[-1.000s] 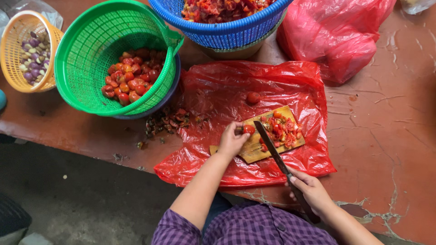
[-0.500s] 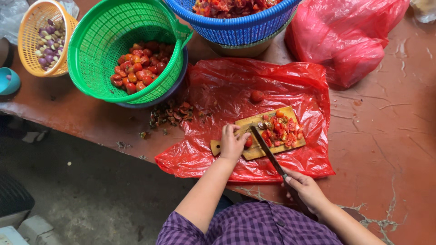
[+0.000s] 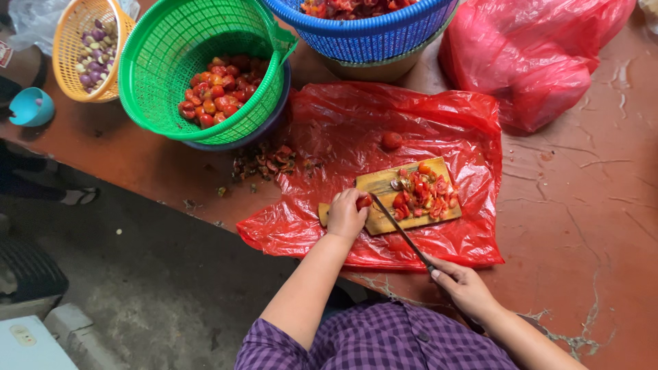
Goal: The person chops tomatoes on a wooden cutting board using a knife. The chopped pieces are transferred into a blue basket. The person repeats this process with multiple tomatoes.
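Head view: left hand (image 3: 345, 214) pinches tomato (image 3: 364, 201) on board (image 3: 381, 185); right hand (image 3: 465, 287) grips knife (image 3: 401, 233) beside it.

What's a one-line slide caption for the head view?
Left hand steadies a small tomato on a wooden board; right hand holds a knife beside it.

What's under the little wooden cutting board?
A red plastic sheet lies spread under the cutting board, on the reddish-brown table. The board hides the patch of sheet right beneath it.
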